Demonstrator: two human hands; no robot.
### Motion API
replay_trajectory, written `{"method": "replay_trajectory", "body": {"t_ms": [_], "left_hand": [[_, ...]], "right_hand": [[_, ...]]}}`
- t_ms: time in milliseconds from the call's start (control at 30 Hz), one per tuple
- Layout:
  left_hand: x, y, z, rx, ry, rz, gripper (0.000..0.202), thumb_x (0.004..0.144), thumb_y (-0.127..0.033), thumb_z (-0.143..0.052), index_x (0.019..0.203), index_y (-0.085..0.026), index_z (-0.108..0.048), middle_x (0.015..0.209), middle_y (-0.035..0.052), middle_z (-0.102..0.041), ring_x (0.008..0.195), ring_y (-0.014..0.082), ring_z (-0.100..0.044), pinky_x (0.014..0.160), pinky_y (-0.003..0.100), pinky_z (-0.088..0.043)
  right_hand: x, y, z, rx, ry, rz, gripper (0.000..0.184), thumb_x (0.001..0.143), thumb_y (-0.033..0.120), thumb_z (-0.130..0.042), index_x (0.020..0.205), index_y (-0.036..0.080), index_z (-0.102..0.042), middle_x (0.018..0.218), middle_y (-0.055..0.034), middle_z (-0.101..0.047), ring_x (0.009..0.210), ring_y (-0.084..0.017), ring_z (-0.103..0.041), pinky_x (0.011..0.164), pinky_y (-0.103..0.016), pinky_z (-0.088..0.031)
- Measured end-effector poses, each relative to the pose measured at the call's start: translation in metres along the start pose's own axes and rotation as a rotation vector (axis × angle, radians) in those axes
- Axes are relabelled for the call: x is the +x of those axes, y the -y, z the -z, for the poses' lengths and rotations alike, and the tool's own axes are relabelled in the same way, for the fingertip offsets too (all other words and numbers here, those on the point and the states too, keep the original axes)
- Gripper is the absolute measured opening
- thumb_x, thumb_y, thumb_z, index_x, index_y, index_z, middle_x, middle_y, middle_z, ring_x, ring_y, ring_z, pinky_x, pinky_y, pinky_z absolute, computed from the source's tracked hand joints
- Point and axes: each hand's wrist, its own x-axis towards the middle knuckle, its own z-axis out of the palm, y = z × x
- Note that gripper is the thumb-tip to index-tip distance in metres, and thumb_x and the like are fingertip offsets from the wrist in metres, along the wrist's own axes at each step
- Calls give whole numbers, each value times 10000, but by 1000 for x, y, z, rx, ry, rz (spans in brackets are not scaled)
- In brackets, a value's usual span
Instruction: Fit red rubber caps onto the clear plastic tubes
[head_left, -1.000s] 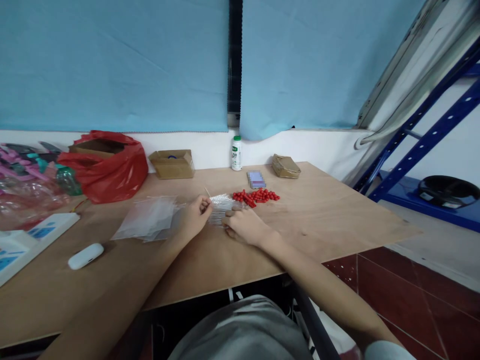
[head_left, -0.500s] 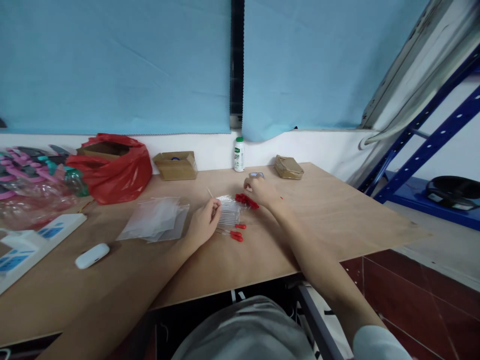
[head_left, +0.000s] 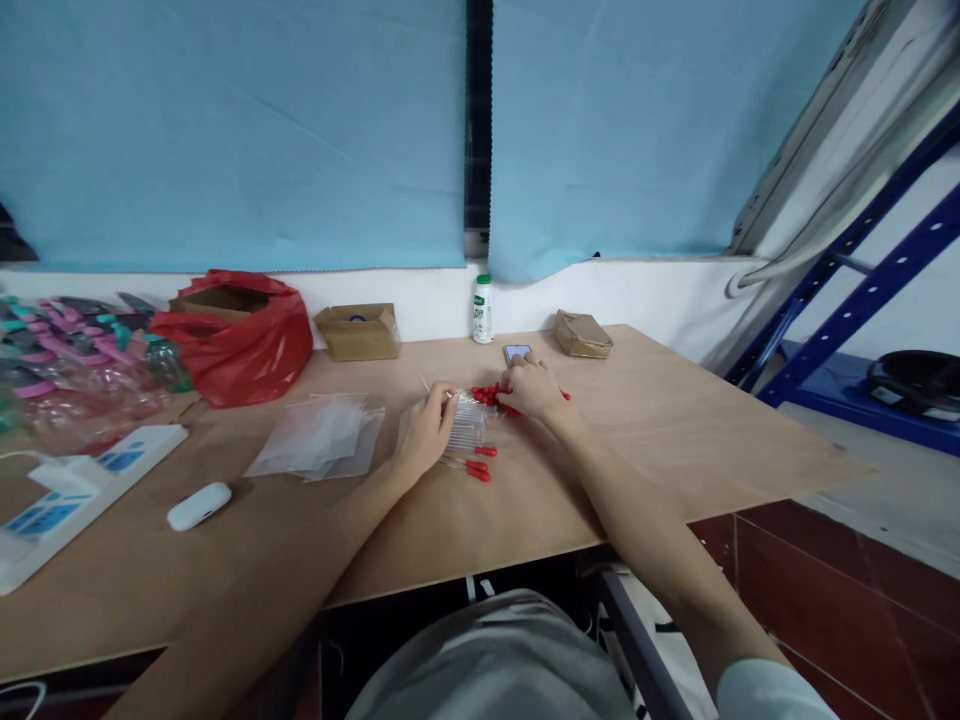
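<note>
My left hand point(head_left: 424, 434) is pinched around a thin clear tube point(head_left: 424, 384), whose far end sticks out up-left of the fingers. Beside it lies a row of thin clear tubes point(head_left: 466, 422). Curled down over a pile of red rubber bulbs point(head_left: 484, 394) is my right hand point(head_left: 531, 386); its fingertips are partly hidden, so what they grip is unclear. Nearer to me lie several droppers point(head_left: 478, 470), clear tubes with red bulbs on their ends.
Clear plastic bags point(head_left: 319, 437) lie left of my left hand, near a white case point(head_left: 199, 506) and a power strip point(head_left: 142, 455). Behind stand a red bag point(head_left: 255, 350), an open cardboard box point(head_left: 360, 335), a white bottle point(head_left: 483, 312), a phone point(head_left: 516, 351) and a brown packet point(head_left: 583, 335).
My right hand has come down from above and behind onto the red bulbs, uncovering more of the phone. My left hand still pinches the tube and has shifted slightly right and up.
</note>
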Motion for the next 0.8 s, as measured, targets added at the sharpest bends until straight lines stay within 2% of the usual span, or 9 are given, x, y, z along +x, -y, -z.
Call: {"method": "replay_trajectory", "body": {"t_ms": [100, 267, 400, 500, 600, 667, 800], "left_hand": [[0, -1, -4, 7, -22, 26, 246, 1073, -365, -407, 1167, -225, -586, 882, 42, -740, 779, 223, -697, 672, 294, -423], [-2, 3, -4, -18, -70, 9, 256, 1072, -352, -414, 1146, -231, -626, 960, 62, -752, 838, 226, -697, 709, 296, -429], [-1, 8, -2, -54, -78, 16, 246, 1064, -350, -438, 1130, -235, -646, 944, 49, -751, 790, 204, -683, 699, 282, -434], [1, 12, -1, -99, -73, 23, 244, 1056, -363, -461, 1140, -235, -651, 955, 46, -749, 791, 188, -678, 703, 268, -446], [2, 15, -1, -123, -85, 39, 255, 1052, -382, -472, 1140, -232, -657, 967, 46, -748, 802, 183, -677, 700, 264, -453], [2, 16, -1, -131, -87, 45, 253, 1046, -386, -484, 1132, -229, -663, 960, 44, -748, 799, 181, -676, 691, 264, -455], [1, 13, 2, -192, -49, 21, 238, 1037, -378, -502, 1095, -225, -674, 939, 42, -750, 797, 181, -679, 690, 266, -472]], "right_hand": [[-1, 0, 1, 30, 5, 15, 228, 890, 347, -665, 989, 195, -802, 1237, -154, -618, 1190, -319, -500, 975, -409, -433], [-1, -3, 0, 117, -50, 26, 186, 870, 311, -670, 931, 174, -781, 1155, -149, -656, 1127, -300, -541, 934, -386, -446], [2, -8, -3, 267, -93, 38, 144, 872, 268, -645, 926, 155, -715, 1017, -114, -693, 959, -228, -596, 841, -312, -447], [2, -8, -4, 433, -141, 87, 132, 910, 240, -597, 991, 157, -661, 874, -60, -698, 803, -180, -607, 751, -273, -435], [-1, 1, -4, 669, -177, 207, 151, 954, 262, -577, 1057, 162, -621, 840, -27, -706, 720, -150, -620, 704, -251, -443], [-3, 12, -4, 834, -136, 263, 160, 963, 301, -597, 1037, 163, -627, 841, -24, -721, 696, -139, -641, 687, -241, -465], [-7, 34, -6, 1003, -121, 293, 180, 929, 301, -669, 1023, 148, -685, 912, -56, -757, 782, -153, -696, 738, -247, -513]]}}
